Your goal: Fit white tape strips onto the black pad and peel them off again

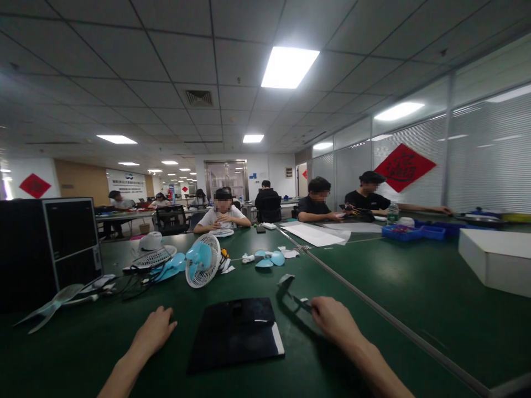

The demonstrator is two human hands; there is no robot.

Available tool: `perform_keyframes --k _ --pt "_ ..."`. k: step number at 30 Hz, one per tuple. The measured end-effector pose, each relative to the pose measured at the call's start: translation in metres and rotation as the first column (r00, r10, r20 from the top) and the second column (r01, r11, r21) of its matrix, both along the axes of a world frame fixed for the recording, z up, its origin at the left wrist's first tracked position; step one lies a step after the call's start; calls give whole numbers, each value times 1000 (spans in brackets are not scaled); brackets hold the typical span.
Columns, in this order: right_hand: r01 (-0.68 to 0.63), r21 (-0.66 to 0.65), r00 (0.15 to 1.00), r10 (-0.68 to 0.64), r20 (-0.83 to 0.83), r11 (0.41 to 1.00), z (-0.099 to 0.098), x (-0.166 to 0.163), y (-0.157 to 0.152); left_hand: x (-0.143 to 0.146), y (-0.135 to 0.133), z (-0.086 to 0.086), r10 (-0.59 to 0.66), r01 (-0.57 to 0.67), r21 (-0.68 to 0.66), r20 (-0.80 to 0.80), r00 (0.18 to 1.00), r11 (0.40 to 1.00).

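Observation:
My left hand [154,329] rests on the green table [373,287], fingers curled loosely and holding nothing, just left of a flat black pad with a white edge [236,333]. My right hand [332,319] lies to the right of the pad, fingers closed around the handle end of a thin grey tool [292,292] that points up and left. Behind the pad stand a small white desk fan with blue blades [203,260] and loose blue fan blades [269,258].
A black computer case [50,249] stands at the left, with cables and a clear blade [53,304] before it. A white box [493,260] sits at right, blue trays [410,231] behind it. Several people sit across the table.

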State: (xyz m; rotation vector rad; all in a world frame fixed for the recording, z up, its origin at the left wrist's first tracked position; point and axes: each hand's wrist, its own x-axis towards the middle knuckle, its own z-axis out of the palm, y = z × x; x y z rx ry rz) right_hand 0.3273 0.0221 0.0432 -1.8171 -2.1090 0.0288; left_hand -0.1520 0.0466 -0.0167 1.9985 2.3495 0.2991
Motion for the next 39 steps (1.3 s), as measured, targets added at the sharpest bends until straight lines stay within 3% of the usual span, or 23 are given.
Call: perform_keyframes --k 3,6,9,12,14,16,18,20,22,25,32,39 --pt "29 218 975 20 -223 976 13 6 -1 5 -4 6 5 -5 21 30 1000 1000" --pt "-83 293 830 229 -508 952 27 1 -6 14 -8 19 -3 -14 150 110 994 989" --pt "-324 203 613 368 -700 924 38 -19 -12 28 -14 39 -72 -23 343 261 963 939" --pt "-558 90 420 374 -826 825 45 -43 -15 41 -23 60 -157 -68 489 406 900 870" --pt "-680 29 318 330 -889 733 48 -57 -14 49 -29 70 -203 -81 486 503 840 870" --pt "-765 -42 273 264 -925 643 47 -69 -10 57 -36 77 -231 -28 371 634 738 928" --pt "-811 -118 282 206 -937 573 42 -76 -4 65 -43 79 -274 122 251 769 578 960" --pt "-820 -173 305 162 -938 546 33 -79 3 74 -50 78 -271 295 148 859 435 944" --pt "-803 -209 325 116 -939 559 22 -80 8 84 -56 77 -253 413 78 887 387 907" --pt "-768 -260 356 52 -933 586 7 -78 12 95 -60 78 -269 476 33 859 436 879" --pt "-711 -349 436 -6 -900 610 -5 -83 11 101 -60 75 -195 430 -49 842 502 901" --pt "-517 -317 671 148 -726 795 -9 -89 9 100 -51 59 -185 381 -94 753 632 920"
